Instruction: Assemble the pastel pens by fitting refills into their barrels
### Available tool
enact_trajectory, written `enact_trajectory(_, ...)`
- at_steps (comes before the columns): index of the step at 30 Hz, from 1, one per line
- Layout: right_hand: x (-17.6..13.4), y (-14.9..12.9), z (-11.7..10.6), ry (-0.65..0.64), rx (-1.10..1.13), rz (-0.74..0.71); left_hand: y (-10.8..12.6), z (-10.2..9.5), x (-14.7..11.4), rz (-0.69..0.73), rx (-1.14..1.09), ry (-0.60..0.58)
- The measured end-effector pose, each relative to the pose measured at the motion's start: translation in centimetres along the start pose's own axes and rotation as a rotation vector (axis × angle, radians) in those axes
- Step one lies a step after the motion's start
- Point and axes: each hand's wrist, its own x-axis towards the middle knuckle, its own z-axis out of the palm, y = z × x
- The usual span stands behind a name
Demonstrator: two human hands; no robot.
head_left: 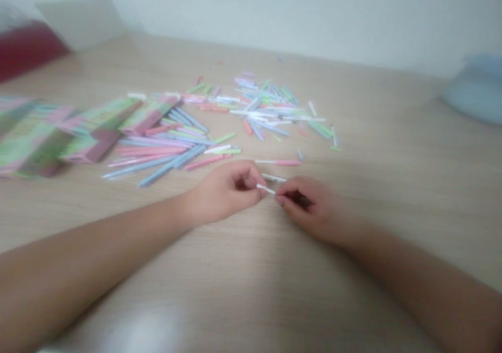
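Observation:
Thumb and fingers of my left hand (227, 193) pinch one end of a thin white pen part (267, 189). My right hand (316, 209) is closed at its other end, fingertips pressed together. The piece is small and blurred, so its exact kind is unclear. Just behind it lies a white stick-like pen piece (274, 178), partly hidden by my hands. Farther back on the table is a pink and white pen (288, 162). To the left of it, pastel pens (172, 151) in blue, pink and purple lie in a loose pile.
Green and pink printed boxes (35, 138) line the left side. Small pen parts (262, 110) are scattered across the table's middle rear. A pale blue bag-like thing (476, 91) sits at far right, and a red object (31, 49) at back left. The wall (294, 18) bounds the table.

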Motion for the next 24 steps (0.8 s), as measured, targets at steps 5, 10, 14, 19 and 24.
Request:
enact_trajectory(5,-0.01,-0.01,-0.01,0.006,0.009,-0.009,-0.12,-0.05,-0.01,0.004,-0.007,-0.008)
enact_trajectory(10,0.01,-0.03,0.06,0.010,0.012,-0.006,0.14,0.03,0.01,-0.001,-0.004,0.000)
enact_trajectory(14,0.08,-0.04,0.04,0.011,-0.003,-0.001,0.37,0.06,-0.02,-0.015,0.000,0.003)
enact_trajectory(19,0.16,-0.01,-0.02,0.001,-0.008,-0.002,0.32,0.08,0.01,-0.012,-0.002,0.008)
enact_trajectory(24,0.07,0.01,0.05,0.018,-0.005,-0.001,0.33,0.06,0.06,-0.012,-0.024,0.003)
